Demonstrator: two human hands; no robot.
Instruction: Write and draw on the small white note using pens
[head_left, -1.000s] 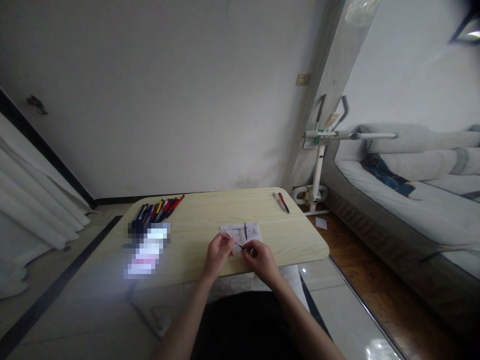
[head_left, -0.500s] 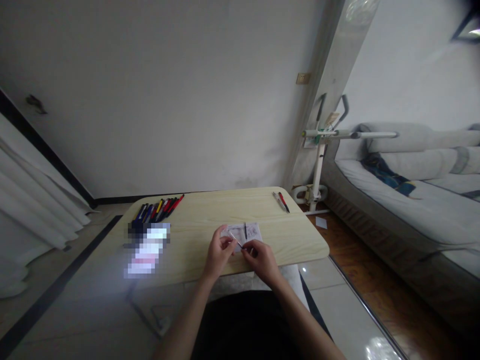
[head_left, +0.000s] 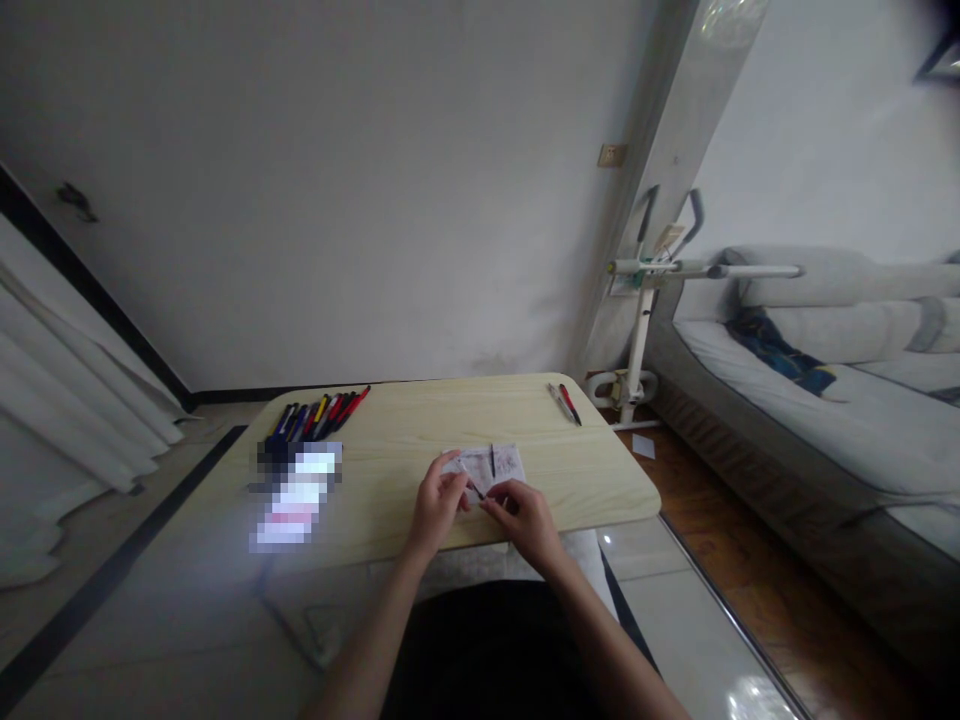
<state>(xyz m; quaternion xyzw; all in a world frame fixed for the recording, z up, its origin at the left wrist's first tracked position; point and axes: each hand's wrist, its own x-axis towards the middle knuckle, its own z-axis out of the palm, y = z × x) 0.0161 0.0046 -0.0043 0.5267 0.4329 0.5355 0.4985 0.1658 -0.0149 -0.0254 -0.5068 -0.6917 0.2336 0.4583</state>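
Observation:
Over the near middle of the table, a slim pen (head_left: 475,487) slants between my two hands, its upper end pale and its lower end dark. My left hand (head_left: 437,505) pinches it from the left, thumb against fingers. On the dark end, the closed fingertips of my right hand (head_left: 523,513) grip the same pen. Beneath them lies a white sheet of paper (head_left: 511,462) with dark marks, partly covered by the hands. A thin dark stick-like piece (head_left: 493,460) rests on that sheet; its kind is too small to make out.
Several pens and markers (head_left: 322,415) lie in a row at the table's back left, above a bright pixelated patch (head_left: 296,500). Two pens (head_left: 566,403), one red and one grey, lie at the back right. The wooden table (head_left: 420,420) stands near a wall.
The fingers have shifted slightly around the pen, and its dark end shows a little more between the hands. Otherwise the view has barely moved.

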